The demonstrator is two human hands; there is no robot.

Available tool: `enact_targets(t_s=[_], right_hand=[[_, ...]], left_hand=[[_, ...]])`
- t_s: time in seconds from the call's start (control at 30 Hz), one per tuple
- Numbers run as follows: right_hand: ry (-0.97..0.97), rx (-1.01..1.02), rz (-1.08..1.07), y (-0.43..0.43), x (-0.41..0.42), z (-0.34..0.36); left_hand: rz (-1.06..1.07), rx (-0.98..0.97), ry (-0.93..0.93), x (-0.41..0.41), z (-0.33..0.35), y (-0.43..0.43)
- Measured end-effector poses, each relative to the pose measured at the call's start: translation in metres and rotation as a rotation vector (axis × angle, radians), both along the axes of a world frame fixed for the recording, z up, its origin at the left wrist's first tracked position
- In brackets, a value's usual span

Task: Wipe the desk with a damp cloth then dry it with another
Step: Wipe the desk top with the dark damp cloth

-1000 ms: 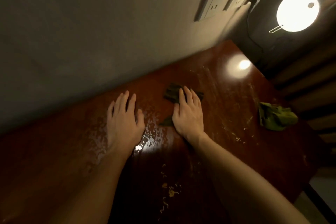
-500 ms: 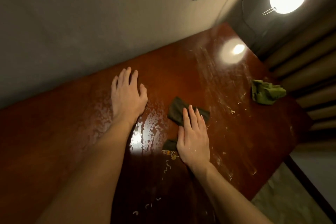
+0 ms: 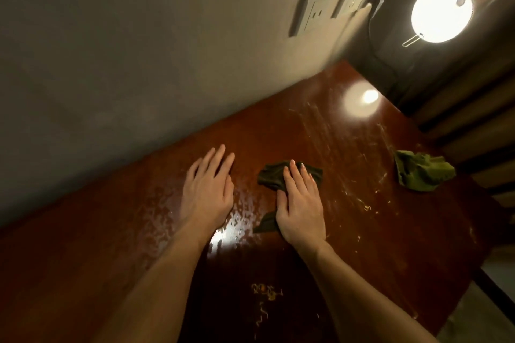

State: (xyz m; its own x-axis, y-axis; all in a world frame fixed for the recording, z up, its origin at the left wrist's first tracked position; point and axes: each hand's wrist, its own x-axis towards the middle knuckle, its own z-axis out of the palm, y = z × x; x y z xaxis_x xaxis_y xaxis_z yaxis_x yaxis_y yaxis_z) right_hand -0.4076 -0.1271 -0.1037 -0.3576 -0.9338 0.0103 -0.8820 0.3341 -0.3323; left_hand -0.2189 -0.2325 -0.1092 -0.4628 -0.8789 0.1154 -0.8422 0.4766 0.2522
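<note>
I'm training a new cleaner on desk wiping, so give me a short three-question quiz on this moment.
1. True or false: the right hand presses flat on the dark cloth.
2. Where does the lighter green cloth lie? A) under the right hand B) loose, near the right edge of the desk C) on top of the dark cloth
3. Fill in: the scraps nearest the camera lie ____ the two forearms.

Key: 1 true; 2 B; 3 between.
</note>
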Motion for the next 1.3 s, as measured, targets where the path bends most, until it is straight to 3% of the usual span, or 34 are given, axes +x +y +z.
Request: enact_targets(t_s=[0.17,0.33,0.6,0.8,1.03,1.3], right_hand=[[-0.144,-0.082,-0.014,-0.040,-0.020,0.002],[0.023,0.065,0.109,-0.094,-0.030,0.004],[0.033,0.070,0.099,-0.180,-0.076,-0.001],[0.018,0.075,0.000,-0.152,-0.103,0.000],[0.046,0.133,0.079,-0.046,-0.104,0.005],[0.057,0.082,0.035,-0.134,-0.138,0.003]], left_hand=[[0.014,0.034,-0.035,-0.003,0.000,-0.005],[0.008,0.031,-0.083,-0.004,0.002,-0.007],[0.078,-0.054,-0.289,-0.048,0.007,-0.024],[0.217,0.060,-0.049,-0.142,0.002,-0.030],[0.302,0.104,0.017,-0.149,0.001,-0.021],[0.327,0.082,0.010,-0.153,0.002,-0.022]])
